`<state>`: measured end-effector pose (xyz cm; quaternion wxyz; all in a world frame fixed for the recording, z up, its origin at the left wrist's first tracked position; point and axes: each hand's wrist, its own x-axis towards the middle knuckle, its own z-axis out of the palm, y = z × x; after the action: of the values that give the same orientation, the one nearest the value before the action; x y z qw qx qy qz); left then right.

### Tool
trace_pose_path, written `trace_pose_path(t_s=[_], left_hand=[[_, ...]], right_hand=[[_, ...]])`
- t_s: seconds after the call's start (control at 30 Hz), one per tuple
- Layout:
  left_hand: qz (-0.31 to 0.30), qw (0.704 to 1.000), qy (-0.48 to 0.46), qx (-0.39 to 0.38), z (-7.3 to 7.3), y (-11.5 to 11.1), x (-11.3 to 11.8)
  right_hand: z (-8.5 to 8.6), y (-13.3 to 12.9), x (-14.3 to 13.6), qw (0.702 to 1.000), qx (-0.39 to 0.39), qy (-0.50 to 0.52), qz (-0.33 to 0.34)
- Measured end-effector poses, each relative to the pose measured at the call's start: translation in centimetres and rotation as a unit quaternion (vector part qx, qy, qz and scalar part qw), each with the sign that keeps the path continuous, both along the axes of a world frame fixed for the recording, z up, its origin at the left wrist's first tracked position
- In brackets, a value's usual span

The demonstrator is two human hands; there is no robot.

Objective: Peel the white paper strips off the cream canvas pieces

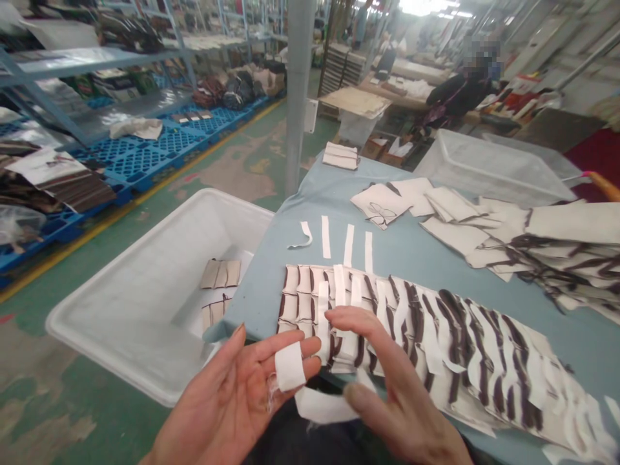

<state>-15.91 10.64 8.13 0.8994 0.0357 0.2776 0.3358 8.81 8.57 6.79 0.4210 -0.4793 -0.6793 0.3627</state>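
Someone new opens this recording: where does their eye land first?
Probably on the two bare hands, low in the middle: the left hand is palm up with a white piece across its fingers, the right hand curved beside it. Next comes the long spread of cream and brown pieces running toward the lower right of the blue-green table. A big white bin stands left of that table.
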Motion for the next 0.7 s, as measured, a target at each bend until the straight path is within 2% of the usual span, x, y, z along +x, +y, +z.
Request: trace_pose_path(t_s=[0.07,0.13,0.2,0.23,0.3,0.4,0.57,0.63,0.7], left_hand=[[0.001,1.000,0.013,0.016,-0.6,-0.5,-0.2],[0.004,0.999,0.027,0.042,-1.2,-1.2,-0.4],[0.008,0.996,0.050,0.067,-1.3,-1.7,-0.4],[0.009,0.995,0.064,0.074,-1.2,-1.9,-0.3],[0.010,0.992,0.097,0.076,-0.9,-2.0,-0.1],[0.009,0.988,0.142,0.066,-0.8,-2.0,0.4],[0.021,0.977,0.190,0.096,-2.5,-2.4,0.9],[0.036,0.977,0.194,0.081,-2.9,-2.6,0.9],[0.046,0.985,0.156,0.051,-2.7,-2.5,1.0]], right_hand=[[-1.2,0.3,1.2,0.981,-0.121,0.153,-0.018],[-2.8,0.5,2.0,0.948,-0.149,0.255,-0.118],[-4.4,0.3,2.1,0.930,-0.146,0.269,-0.205],[-4.9,0.1,1.8,0.927,-0.155,0.259,-0.221],[-5.4,-0.6,0.9,0.927,-0.191,0.245,-0.210],[-5.3,-1.7,-0.7,0.931,-0.211,0.218,-0.204],[-4.4,-2.4,-2.4,0.971,-0.131,0.112,-0.165],[-3.9,-2.2,-2.7,0.981,-0.086,0.077,-0.154],[-3.3,-2.1,-3.0,0.987,-0.031,0.050,-0.147]])
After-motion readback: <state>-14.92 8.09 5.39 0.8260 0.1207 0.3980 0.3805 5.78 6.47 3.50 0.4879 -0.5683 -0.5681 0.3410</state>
